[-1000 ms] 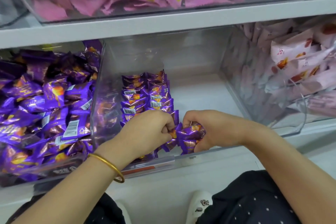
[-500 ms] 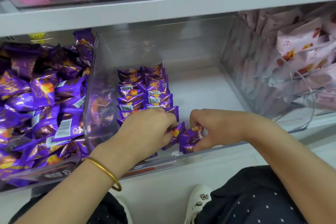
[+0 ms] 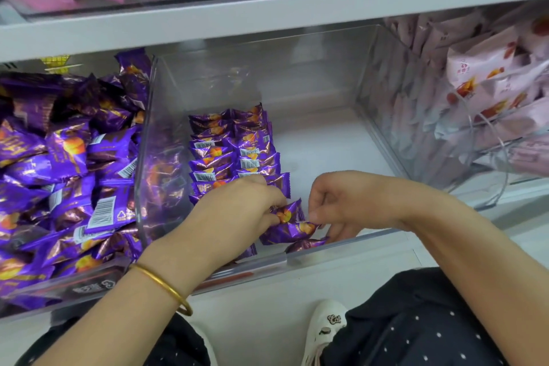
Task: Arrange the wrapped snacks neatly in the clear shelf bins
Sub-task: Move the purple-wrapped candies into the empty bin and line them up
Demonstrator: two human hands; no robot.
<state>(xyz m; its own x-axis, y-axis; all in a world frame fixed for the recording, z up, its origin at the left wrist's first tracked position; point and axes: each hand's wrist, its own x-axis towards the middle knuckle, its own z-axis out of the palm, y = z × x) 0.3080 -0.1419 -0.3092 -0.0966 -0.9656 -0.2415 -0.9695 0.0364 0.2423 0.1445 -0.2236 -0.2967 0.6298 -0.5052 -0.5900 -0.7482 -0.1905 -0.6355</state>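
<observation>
**Hands meeting over loose snacks at the front of the middle bin**

Both hands are working inside the middle clear bin (image 3: 326, 140), close to its front wall. The left hand (image 3: 237, 214), with a gold bangle (image 3: 166, 288) on its wrist, is curling its fingers around the left side of the loose purple snacks (image 3: 292, 230). The right hand (image 3: 350, 205) is pinching the crimped right end of one of them between thumb and fingertips. The loose packets are lying directly between the two hands. Their long axes are running left to right, tilted slightly, with a crimped end pointing toward each hand.

Just behind the left hand, the arranged rows of snacks (image 3: 234, 151) are standing in two columns that run from front to back along the bin's left side. Each packet there is lying crosswise and overlapping the next.

The left bin (image 3: 68, 172) is holding a jumbled heap of the same purple packets. The right bin (image 3: 490, 83) is holding pale pink packets.
</observation>
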